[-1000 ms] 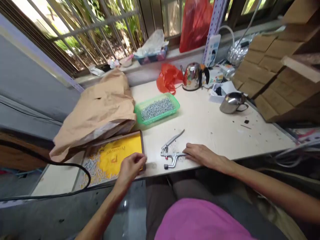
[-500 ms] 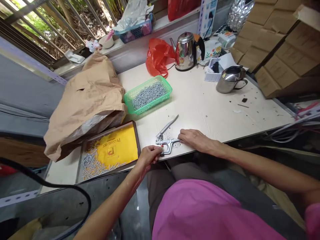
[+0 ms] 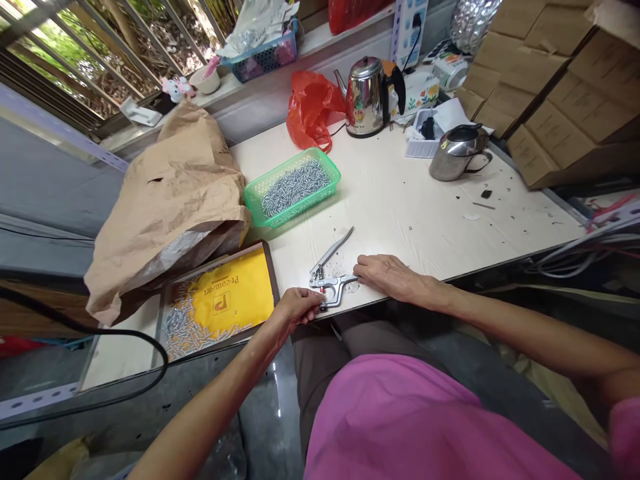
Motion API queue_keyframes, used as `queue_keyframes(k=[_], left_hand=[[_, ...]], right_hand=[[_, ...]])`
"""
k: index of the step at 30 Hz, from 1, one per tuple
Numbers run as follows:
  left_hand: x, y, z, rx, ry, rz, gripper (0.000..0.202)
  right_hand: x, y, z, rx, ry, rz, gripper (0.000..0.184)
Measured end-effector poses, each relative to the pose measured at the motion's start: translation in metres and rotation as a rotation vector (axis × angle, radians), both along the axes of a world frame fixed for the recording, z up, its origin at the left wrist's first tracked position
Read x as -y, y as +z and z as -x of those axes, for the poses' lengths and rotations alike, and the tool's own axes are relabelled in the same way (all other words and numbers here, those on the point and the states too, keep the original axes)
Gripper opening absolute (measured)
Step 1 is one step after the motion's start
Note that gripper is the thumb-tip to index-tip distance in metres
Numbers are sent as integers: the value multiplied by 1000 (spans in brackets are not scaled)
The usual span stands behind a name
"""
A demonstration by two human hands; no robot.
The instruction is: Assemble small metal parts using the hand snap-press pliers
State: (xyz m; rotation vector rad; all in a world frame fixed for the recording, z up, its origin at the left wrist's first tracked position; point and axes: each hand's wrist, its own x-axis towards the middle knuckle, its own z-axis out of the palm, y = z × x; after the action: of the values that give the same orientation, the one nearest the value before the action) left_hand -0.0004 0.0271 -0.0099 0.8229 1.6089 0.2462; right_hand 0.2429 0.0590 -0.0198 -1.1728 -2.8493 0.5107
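Note:
Silver snap-fastener pliers (image 3: 341,288) lie at the front edge of the table, their handles spread apart. My right hand (image 3: 383,272) is closed on the end of the lower handle. Beside the jaws, my left hand (image 3: 301,305) pinches its fingertips together; whatever is between them is too small to make out. A red bit and a dark tip show at the jaw by those fingers. To the left, a dark-rimmed tray (image 3: 270,273) holds a yellow printed sheet (image 3: 235,290) and loose small silver pins (image 3: 187,333). Behind it, a green basket (image 3: 253,207) holds many similar pieces.
A crumpled brown paper bag (image 3: 170,193) stands at the left. At the back are a red plastic bag (image 3: 310,110) and a steel kettle (image 3: 365,100). A metal pitcher (image 3: 450,160) and stacked cardboard boxes (image 3: 530,87) are at the right. Small scraps dot the tabletop.
The view has shifted slightly. Both hands keep about the same places at the pliers, and the handles remain spread.

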Motion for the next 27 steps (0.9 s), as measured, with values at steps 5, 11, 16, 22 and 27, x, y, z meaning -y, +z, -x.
queue_keyframes(k=[5,11,16,22,27], left_hand=[[3,2,-1,-15,-2,-6,29],[6,3,-4,-28,22,-13,27],[8,1,-3,-51,16,-23,28],[17,9,-7,-546,-321,-490,27],[1,0,-30,-683,-725,-980,46]], right_hand=[[-28,2,-2,-54,45,-71,76],[-58,1,15,34,176,-44,95],[-51,6,19,46,123,-44,80],[-38,10,17,28,133,-66,46],[-29,11,19,17,101,-71,45]])
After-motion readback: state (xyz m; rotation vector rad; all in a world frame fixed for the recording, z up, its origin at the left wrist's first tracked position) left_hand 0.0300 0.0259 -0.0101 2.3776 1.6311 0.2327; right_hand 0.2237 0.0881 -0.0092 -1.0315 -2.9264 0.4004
